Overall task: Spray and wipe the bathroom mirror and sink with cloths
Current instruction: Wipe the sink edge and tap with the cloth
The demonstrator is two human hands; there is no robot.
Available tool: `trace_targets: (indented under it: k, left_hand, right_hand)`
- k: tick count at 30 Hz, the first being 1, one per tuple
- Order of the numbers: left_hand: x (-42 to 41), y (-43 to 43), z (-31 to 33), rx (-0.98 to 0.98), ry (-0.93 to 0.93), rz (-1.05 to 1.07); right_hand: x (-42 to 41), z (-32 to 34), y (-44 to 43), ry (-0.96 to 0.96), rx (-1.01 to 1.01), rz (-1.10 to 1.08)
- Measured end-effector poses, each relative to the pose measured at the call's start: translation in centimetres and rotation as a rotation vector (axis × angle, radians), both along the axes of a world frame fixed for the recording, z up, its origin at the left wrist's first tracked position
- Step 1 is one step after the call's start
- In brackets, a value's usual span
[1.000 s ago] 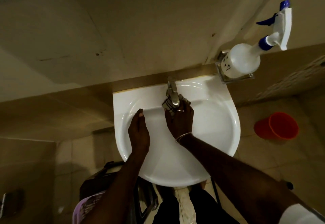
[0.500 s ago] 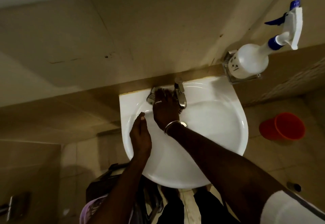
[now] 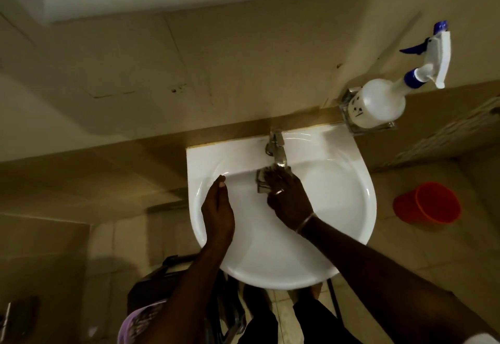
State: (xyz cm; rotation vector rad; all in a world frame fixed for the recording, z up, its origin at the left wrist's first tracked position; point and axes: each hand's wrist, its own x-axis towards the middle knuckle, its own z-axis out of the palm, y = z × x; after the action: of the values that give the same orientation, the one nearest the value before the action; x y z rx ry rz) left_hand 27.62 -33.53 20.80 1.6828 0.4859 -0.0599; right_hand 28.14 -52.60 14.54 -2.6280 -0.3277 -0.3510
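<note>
A white sink (image 3: 343, 208) is fixed to the beige wall, with a chrome tap (image 3: 278, 151) at its back. My right hand (image 3: 288, 197) presses a checked cloth (image 3: 262, 181) against the basin just below the tap's spout; most of the cloth is hidden under the fingers. My left hand (image 3: 217, 208) rests on the left inner side of the basin with fingers straight, holding nothing. A white spray bottle (image 3: 378, 101) with a blue trigger stands in a metal holder at the sink's right back corner. A strip of the mirror's lower frame shows at top left.
An orange bucket (image 3: 428, 203) stands on the tiled floor right of the sink. Below the sink at lower left are a dark object and something pale purple (image 3: 140, 322). The wall is close behind the tap.
My right hand has come back with the cloth from left of the tap's base down to the basin under the spout. The left hand has stayed on the basin's left side.
</note>
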Motion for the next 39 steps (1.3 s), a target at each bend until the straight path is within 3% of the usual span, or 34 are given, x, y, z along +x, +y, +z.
trace_targets:
  k: [3, 5, 8, 13, 17, 19, 28, 32, 39]
  left_hand:
    - [-0.1, -0.6, 0.1, -0.015, 0.007, 0.002]
    - [-0.1, -1.0, 0.2, -0.025, 0.01, -0.002]
    - [-0.3, -1.5, 0.3, -0.036, 0.012, -0.016]
    - [-0.9, -2.1, 0.5, -0.049, 0.005, -0.008]
    - [-1.2, -2.1, 0.3, -0.052, 0.004, 0.003]
    - [-1.3, -2.1, 0.5, -0.059, 0.009, 0.014]
    - [-1.2, -2.3, 1.4, -0.062, 0.018, 0.016]
    - [-1.0, -2.3, 1.2, -0.054, 0.022, 0.023]
    - [-1.7, -2.9, 1.3, -0.043, 0.031, 0.01]
  right_hand:
    - [-2.9, 2.5, -0.2, 0.096, 0.475, -0.305]
    - [-3.9, 3.4, 0.1, 0.054, 0.708, -0.583]
    - [-2.5, 5.8, 0.1, -0.068, 0.869, -0.611]
    - [6.3, 11.9, -0.6, -0.093, 0.666, -0.398]
    - [10.4, 12.8, 0.2, -0.008, 0.074, -0.152]
    - [10.3, 12.0, 0.5, 0.031, -0.111, -0.128]
    - [7.3, 10.4, 0.5, 0.023, -0.049, -0.138]
    - [3.9, 8.4, 0.2, 0.054, 0.103, -0.206]
    - [-0.7, 6.1, -0.2, -0.079, 0.118, -0.146]
